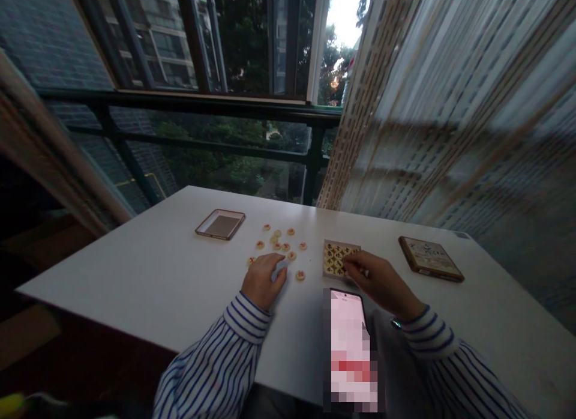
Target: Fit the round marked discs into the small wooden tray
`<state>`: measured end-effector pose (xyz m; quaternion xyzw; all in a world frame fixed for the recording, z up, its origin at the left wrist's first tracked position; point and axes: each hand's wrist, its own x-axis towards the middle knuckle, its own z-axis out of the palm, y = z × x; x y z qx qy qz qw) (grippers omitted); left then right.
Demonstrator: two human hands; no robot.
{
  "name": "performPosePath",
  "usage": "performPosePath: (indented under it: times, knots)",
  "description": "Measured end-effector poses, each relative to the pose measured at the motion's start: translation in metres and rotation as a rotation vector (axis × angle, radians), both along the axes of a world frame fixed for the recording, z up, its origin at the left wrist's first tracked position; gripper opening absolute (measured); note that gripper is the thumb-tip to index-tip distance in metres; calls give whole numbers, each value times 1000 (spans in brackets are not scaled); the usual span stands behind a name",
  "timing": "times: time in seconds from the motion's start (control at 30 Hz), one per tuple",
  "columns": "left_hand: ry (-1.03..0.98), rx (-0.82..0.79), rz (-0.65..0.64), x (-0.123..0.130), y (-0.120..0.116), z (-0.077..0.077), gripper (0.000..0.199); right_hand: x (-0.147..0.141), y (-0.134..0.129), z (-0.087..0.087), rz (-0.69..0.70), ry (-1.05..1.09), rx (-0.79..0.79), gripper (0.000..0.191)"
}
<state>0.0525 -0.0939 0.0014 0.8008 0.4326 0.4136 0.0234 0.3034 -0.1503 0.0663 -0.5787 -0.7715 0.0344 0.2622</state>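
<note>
About eleven loose pieces, their red writing too small to read, lie on the worktop near the left hand, fingers and thumb apart, while the right hand, fingertips together, is at one box of dark-marked pieces, any grip impossible to tell

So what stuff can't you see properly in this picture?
All in the head view:
- Whether the right hand pinches one of the black-marked xiangqi pieces: the hand itself hides that.
- Part of one loose red-marked xiangqi piece: the left hand covers it.
- What the phone shows: pixel blocks.
- Writing on the closed box: too small and blurred.
- The yellow thing: cut off by the left edge.
</note>
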Motion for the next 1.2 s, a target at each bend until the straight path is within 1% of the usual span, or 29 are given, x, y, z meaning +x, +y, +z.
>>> performPosePath:
  times: [0.13,0.2,0.23,0.37,0.43,0.57,0.8,1.07,1.2]
  knots:
    - [74,-7,-10,-2,0,-7,21,-25,8,3,73,-138,-82,22]
    - [100,-11,-16,-3,0,-11,22,-38,11,2,104,-212,-94,23]
    - [110,-13,-16,-3,0,-13,23,-45,12,1,149,-243,-104,23]
    - [151,-39,-25,-5,1,-15,26,-68,14,-8,223,-344,-133,21]
    - [178,-57,-42,-6,1,-16,28,-74,15,-14,218,-366,-127,19]
    - [225,-97,-63,-7,2,-16,29,-75,17,-24,200,-335,-63,20]
    - [276,-149,-54,-3,0,-14,28,-69,18,-27,207,-287,-68,23]
    - [290,-141,-35,-2,-2,-14,27,-67,17,-30,220,-277,-53,24]
    - [298,-99,-12,-2,-1,-15,24,-66,17,-29,229,-268,-54,24]
